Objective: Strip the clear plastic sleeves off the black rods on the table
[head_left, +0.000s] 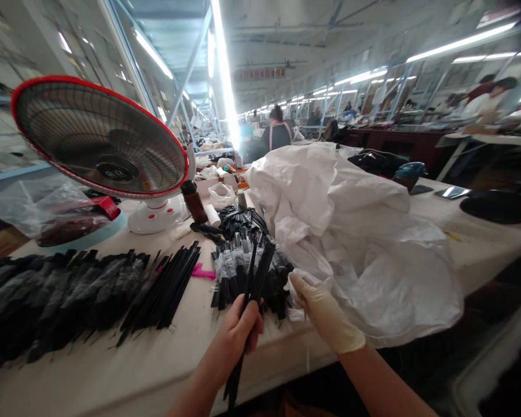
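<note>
The bare left hand [238,333] is gripping a bunch of black rods [257,272], and the gloved right hand [325,310] is pinching a white plastic sack [351,243]. Just beside them, a loose heap of sleeved rods [238,272] is sitting unsorted, while a long, orderly row of rods [61,295] is lying across the table [113,370]. Farther off, a red-rimmed fan [99,136] is standing.

We are looking down a long factory hall [286,87], where fluorescent tubes [460,41] are glaring beneath the pale ceiling [312,29]. Blue steel frames [125,52] are rising along the aisle, a red banner [259,73] is hanging far off, and a dark wooden bench [395,145] is standing at right.
</note>
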Demonstrator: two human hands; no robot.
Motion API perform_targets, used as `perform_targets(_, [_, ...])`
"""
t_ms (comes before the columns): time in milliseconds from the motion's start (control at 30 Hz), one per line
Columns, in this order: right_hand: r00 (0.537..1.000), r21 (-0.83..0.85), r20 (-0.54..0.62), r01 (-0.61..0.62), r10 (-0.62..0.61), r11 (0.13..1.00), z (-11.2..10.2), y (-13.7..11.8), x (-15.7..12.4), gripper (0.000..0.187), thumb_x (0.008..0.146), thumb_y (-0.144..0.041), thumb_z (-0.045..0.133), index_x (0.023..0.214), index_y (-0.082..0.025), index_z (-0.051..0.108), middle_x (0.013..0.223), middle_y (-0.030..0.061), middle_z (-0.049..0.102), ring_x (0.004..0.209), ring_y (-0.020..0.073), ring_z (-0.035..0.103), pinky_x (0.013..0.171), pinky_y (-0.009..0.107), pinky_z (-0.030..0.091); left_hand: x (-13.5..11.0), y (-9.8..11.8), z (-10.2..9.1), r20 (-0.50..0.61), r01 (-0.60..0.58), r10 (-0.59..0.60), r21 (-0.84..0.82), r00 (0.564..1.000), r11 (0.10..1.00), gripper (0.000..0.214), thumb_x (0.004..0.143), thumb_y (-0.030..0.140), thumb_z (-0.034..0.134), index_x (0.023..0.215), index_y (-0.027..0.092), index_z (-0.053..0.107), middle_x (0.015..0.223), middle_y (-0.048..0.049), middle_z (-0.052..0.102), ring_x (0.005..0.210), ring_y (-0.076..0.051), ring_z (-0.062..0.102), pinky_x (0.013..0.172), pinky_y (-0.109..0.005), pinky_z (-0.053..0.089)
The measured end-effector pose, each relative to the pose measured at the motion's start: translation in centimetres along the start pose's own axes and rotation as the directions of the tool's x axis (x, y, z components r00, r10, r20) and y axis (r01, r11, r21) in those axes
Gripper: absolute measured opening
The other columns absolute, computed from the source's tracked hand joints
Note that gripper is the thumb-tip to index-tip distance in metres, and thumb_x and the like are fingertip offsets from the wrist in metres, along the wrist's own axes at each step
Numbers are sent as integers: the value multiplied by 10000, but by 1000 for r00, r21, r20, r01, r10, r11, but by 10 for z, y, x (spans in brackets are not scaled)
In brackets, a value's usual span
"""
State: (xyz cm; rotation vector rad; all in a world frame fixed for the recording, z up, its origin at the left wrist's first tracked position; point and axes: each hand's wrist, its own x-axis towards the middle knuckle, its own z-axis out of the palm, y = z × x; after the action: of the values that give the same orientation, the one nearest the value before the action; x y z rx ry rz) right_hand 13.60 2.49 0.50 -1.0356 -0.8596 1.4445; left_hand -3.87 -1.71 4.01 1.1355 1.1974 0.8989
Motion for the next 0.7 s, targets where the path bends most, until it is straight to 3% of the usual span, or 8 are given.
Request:
perform_targets(167, [996,80,-77,47,-41,996,-4,-11,14,417,703,-530,682,552,-188,496,495,-57,423,466,80,346,469,234,262,-19,-15,-8,-33,102,-106,-113,994,988,444,725,563,613,918,178,505,494,94,474,346,-31,332,354,-162,214])
perform_targets(333, [992,-35,-86,88,-90,996,3,-23,8,394,713,-550,656,598,-182,576,537,-40,486,505,94,390,501,242,293,-25,-13,-10,-127,39,-43,-35,991,999,380,668,470,683,852,176,530,407,116,405,354,-34,290,387,-173,196])
perform_targets(533, [988,-254,-109,80,-111,964,-2,-32,5,409,712,-543,655,526,-188,572,469,-49,419,487,100,348,488,256,251,-27,-5,-18,-218,-2,21,89,976,996,283,646,412,666,798,190,578,458,103,375,405,-65,303,415,-197,228])
perform_targets(700, [986,-328,-81,112,-146,938,-5,-33,5,401,735,-537,629,538,-190,589,492,-45,434,514,107,371,506,261,268,-23,-9,-32,-175,-48,94,250,980,967,228,669,395,630,780,200,590,508,77,417,434,-92,348,426,-214,284])
